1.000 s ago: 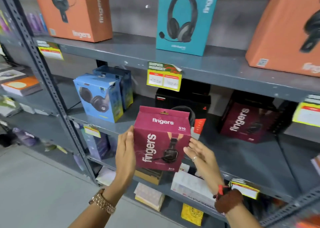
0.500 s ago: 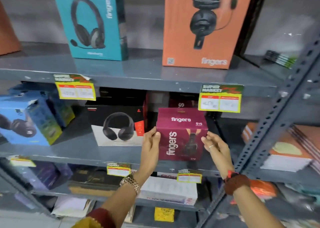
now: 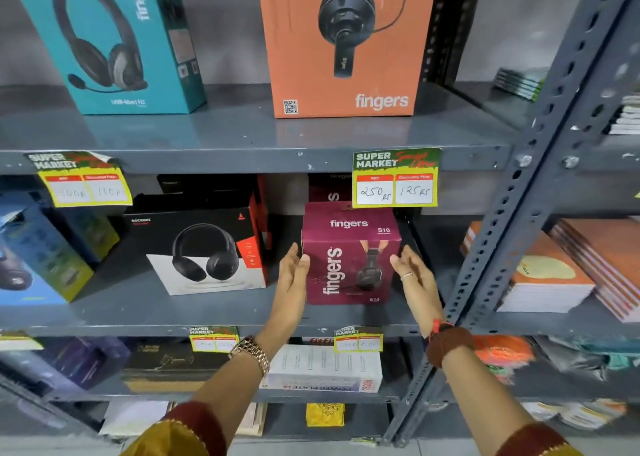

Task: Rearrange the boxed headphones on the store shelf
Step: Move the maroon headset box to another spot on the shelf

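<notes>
- Maroon headphone box [image 3: 349, 258], marked "fingers S10", stands upright on the middle shelf [image 3: 207, 313] of a grey metal rack, near its front edge and under a yellow price tag [image 3: 396, 178].
- Left hand [image 3: 292, 279] is open and flat, thumb touching the box's left edge; right hand [image 3: 412, 279] is open too, fingertips just beside the right edge. Neither grips it.
- A second maroon box [image 3: 329, 192] sits behind it, partly hidden.
- Just left stands one black headphone box [image 3: 204, 251]; further left, blue boxes [image 3: 38, 258], blurred.
- Upper shelf [image 3: 242, 133] bears two boxes: one teal box [image 3: 114, 39], one orange box [image 3: 343, 43].
- Right of the slotted upright [image 3: 519, 195], stacked notebooks [image 3: 554, 275] lie flat.
</notes>
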Tool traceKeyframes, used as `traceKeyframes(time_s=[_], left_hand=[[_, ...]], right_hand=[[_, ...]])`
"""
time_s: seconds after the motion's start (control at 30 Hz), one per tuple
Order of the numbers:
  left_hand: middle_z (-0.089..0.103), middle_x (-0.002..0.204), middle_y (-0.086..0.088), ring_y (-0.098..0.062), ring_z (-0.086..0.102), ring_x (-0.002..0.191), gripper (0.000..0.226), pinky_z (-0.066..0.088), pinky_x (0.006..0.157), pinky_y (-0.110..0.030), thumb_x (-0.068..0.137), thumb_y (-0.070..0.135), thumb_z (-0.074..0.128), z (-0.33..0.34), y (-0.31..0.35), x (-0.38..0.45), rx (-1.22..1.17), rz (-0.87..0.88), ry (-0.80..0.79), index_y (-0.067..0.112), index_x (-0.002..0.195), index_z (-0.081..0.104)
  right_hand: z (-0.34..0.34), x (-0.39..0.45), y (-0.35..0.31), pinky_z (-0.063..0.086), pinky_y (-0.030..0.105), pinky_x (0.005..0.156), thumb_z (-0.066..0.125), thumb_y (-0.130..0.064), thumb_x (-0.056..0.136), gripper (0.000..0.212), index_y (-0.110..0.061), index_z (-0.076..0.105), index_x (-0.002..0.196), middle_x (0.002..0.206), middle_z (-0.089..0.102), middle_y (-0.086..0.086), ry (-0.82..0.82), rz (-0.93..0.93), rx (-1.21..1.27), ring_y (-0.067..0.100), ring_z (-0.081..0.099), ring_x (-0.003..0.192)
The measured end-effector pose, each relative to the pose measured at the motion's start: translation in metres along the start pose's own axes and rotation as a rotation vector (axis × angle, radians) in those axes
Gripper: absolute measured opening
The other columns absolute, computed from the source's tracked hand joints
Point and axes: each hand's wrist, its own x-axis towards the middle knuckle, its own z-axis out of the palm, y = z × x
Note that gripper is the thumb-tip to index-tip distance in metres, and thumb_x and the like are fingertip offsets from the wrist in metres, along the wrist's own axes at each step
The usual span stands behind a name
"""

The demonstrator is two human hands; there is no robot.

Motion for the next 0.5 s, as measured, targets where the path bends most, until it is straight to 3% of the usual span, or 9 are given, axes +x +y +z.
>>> traceKeyframes(time_s=[0.1, 0.17, 0.23, 0.3, 0.43, 0.5], left_hand=[[0.031, 0.150, 0.010, -0.003, 0.036, 0.127, 0.060, 0.034, 0.092, -0.011, 0.092, 0.051, 0.031, 0.003, -0.002, 0.001, 0.006, -0.024, -0.027, 0.029, 0.147, 0.022], [0.031, 0.152, 0.008, -0.006, 0.036, 0.133, 0.074, 0.033, 0.096, -0.016, 0.082, 0.066, 0.032, 0.004, 0.000, 0.001, -0.008, -0.022, -0.030, 0.032, 0.146, 0.022], [0.030, 0.152, 0.008, -0.007, 0.034, 0.136, 0.082, 0.031, 0.101, -0.022, 0.074, 0.073, 0.032, 0.004, 0.001, 0.001, -0.019, -0.018, -0.033, 0.034, 0.146, 0.022], [0.030, 0.152, 0.008, -0.006, 0.035, 0.133, 0.081, 0.033, 0.098, -0.020, 0.074, 0.070, 0.032, 0.005, 0.003, 0.001, -0.026, -0.012, -0.044, 0.034, 0.146, 0.021], [0.027, 0.153, 0.006, -0.004, 0.035, 0.129, 0.080, 0.034, 0.086, -0.010, 0.075, 0.065, 0.030, 0.004, 0.001, 0.003, -0.005, -0.009, -0.049, 0.032, 0.147, 0.018], [0.026, 0.154, 0.007, -0.003, 0.033, 0.129, 0.078, 0.033, 0.094, -0.014, 0.077, 0.064, 0.028, 0.004, 0.000, 0.001, 0.004, -0.004, -0.040, 0.031, 0.147, 0.018]], right_hand=[[-0.006, -0.013, -0.002, 0.026, 0.031, 0.117, 0.057, -0.038, 0.089, 0.059, -0.021, 0.042, 0.143, 0.149, 0.043, -0.004, -0.068, -0.022, -0.093, 0.012, 0.042, 0.136], [-0.006, -0.017, 0.001, 0.027, 0.038, 0.118, 0.057, -0.046, 0.083, 0.062, -0.027, 0.044, 0.141, 0.148, 0.044, -0.003, -0.054, 0.155, -0.180, 0.013, 0.043, 0.135], [-0.007, -0.024, 0.006, 0.029, 0.035, 0.116, 0.047, -0.033, 0.093, 0.057, -0.019, 0.033, 0.146, 0.155, 0.032, 0.003, -0.211, 0.437, -0.543, 0.021, 0.036, 0.140], [-0.012, -0.037, 0.006, 0.030, 0.033, 0.112, 0.036, -0.019, 0.099, 0.053, -0.010, 0.022, 0.150, 0.158, 0.021, 0.007, -0.203, 0.563, -1.040, 0.026, 0.029, 0.144], [-0.015, -0.041, 0.002, 0.030, 0.032, 0.111, 0.033, -0.016, 0.100, 0.051, -0.008, 0.024, 0.149, 0.157, 0.024, 0.009, -0.309, 0.473, -1.420, 0.025, 0.030, 0.143], [-0.014, -0.044, 0.003, 0.031, 0.031, 0.111, 0.033, -0.016, 0.100, 0.050, -0.008, 0.025, 0.148, 0.157, 0.026, 0.009, -0.375, 0.420, -1.532, 0.025, 0.031, 0.143]])
